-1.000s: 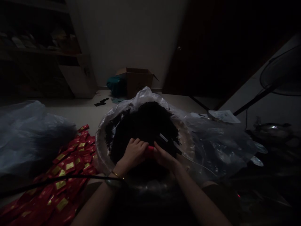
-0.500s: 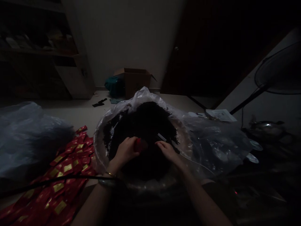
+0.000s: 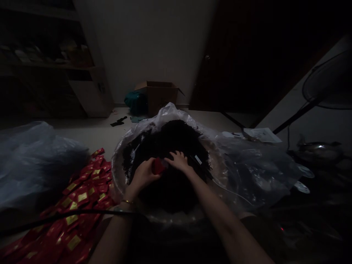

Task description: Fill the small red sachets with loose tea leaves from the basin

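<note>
Small red packet (image 3: 158, 166) over dark, loose material (image 3: 176, 134) in a round, plastic-lined basin (image 3: 116, 178). The left hand's (image 3: 143, 173) fingers grip it; the right hand (image 3: 180, 162), palm down, extends beside it, fingers spread.

- Pouch (image 3: 157, 167) in the left hand (image 3: 143, 173): plain red.
- Piled sachets (image 3: 92, 220), near left: bright red, each showing a gold rectangle.
- Loose heap (image 3: 180, 135): black, or perhaps very dark brown; the light is too dim to be sure.
- Plastic liner (image 3: 171, 111): milky, translucent.
- Bangle (image 3: 127, 201): gold.
- Far cardboard carton (image 3: 162, 101): brown.
- Bag (image 3: 135, 102) left of it: teal.
- Cable (image 3: 233, 191), right: white.
</note>
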`<state>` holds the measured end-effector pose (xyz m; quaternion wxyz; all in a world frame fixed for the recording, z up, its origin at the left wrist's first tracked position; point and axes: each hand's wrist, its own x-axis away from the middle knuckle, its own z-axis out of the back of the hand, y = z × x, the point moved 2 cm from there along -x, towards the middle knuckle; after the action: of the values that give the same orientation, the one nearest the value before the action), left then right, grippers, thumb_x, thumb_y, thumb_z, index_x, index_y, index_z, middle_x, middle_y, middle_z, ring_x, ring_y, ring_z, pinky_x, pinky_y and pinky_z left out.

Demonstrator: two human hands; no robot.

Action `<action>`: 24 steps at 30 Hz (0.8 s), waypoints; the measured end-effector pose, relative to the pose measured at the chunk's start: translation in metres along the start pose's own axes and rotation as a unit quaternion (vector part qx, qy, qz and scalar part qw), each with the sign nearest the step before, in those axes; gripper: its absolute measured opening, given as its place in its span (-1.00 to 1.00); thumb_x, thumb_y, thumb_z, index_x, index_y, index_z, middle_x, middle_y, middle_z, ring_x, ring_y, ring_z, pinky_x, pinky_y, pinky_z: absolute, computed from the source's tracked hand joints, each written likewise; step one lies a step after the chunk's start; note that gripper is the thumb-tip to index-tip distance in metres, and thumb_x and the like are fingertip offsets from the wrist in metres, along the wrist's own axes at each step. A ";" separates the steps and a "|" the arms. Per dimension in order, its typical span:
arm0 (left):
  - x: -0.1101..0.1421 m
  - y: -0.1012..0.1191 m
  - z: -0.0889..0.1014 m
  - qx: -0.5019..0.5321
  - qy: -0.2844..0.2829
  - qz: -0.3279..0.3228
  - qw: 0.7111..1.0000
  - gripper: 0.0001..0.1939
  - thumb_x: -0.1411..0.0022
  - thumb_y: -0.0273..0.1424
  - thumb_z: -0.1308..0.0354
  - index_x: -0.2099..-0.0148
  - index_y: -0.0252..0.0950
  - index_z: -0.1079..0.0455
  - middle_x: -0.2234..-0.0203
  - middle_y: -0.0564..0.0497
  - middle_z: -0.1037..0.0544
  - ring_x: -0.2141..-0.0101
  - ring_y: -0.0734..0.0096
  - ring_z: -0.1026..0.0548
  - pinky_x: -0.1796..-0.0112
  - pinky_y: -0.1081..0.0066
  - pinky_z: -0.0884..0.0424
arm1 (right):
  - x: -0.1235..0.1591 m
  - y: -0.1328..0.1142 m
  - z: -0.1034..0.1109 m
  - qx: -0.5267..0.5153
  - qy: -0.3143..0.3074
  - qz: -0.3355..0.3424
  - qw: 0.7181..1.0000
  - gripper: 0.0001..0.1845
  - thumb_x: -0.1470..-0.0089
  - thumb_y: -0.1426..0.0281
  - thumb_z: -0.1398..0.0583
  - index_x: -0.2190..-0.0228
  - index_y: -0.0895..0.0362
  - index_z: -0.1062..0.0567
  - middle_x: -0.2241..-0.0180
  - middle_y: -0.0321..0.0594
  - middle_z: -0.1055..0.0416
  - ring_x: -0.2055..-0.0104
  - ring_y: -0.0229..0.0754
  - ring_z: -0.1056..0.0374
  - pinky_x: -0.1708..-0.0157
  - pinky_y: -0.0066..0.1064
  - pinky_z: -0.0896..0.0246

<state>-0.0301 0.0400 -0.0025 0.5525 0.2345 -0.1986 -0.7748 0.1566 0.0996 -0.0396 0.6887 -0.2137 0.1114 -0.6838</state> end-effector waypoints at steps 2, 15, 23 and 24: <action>0.000 -0.001 0.002 0.007 0.008 -0.003 1.000 -0.59 0.06 -0.36 -0.26 0.11 -0.26 -0.32 0.33 -0.02 -0.52 0.32 0.30 -0.46 0.32 0.40 -0.30 | 0.017 -0.011 -0.002 0.034 0.035 0.076 0.996 -0.49 -0.06 0.10 -0.16 -0.01 0.03 -0.41 -0.14 0.03 -0.19 -0.21 0.16 0.03 -0.04 0.08 0.02; 0.001 -0.001 0.010 0.044 0.016 0.022 0.999 -0.56 0.09 -0.33 -0.29 0.11 -0.24 -0.34 0.35 0.01 -0.53 0.35 0.31 -0.47 0.35 0.42 -0.30 | 0.057 0.010 -0.015 0.015 0.015 0.048 0.999 0.21 0.33 -0.08 -0.32 -0.25 0.04 0.05 -0.28 0.12 0.16 -0.31 0.31 0.29 -0.14 0.16 0.29; -0.001 -0.002 0.012 0.041 0.018 0.021 0.999 -0.59 0.07 -0.30 -0.26 0.12 -0.25 -0.33 0.39 0.03 -0.52 0.37 0.33 -0.47 0.37 0.44 -0.30 | 0.058 -0.055 -0.019 0.115 0.018 0.225 0.967 -0.64 0.02 0.32 -0.22 0.15 0.15 -0.49 0.12 0.04 -0.40 0.06 0.07 -0.21 0.16 -0.18 -0.14; -0.001 -0.001 0.012 0.038 0.018 0.022 0.999 -0.59 0.07 -0.29 -0.26 0.12 -0.26 -0.33 0.39 0.03 -0.52 0.38 0.33 -0.46 0.38 0.44 -0.30 | 0.059 -0.053 -0.016 0.127 0.023 0.231 0.964 -0.69 0.00 0.34 -0.20 0.18 0.16 -0.51 0.15 0.04 -0.41 0.08 0.06 -0.22 0.18 -0.19 -0.15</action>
<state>-0.0380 0.0419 0.0066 0.5634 0.2647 -0.2231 -0.7502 0.1046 0.0403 -0.0217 0.8470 -0.0771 0.0852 -0.5191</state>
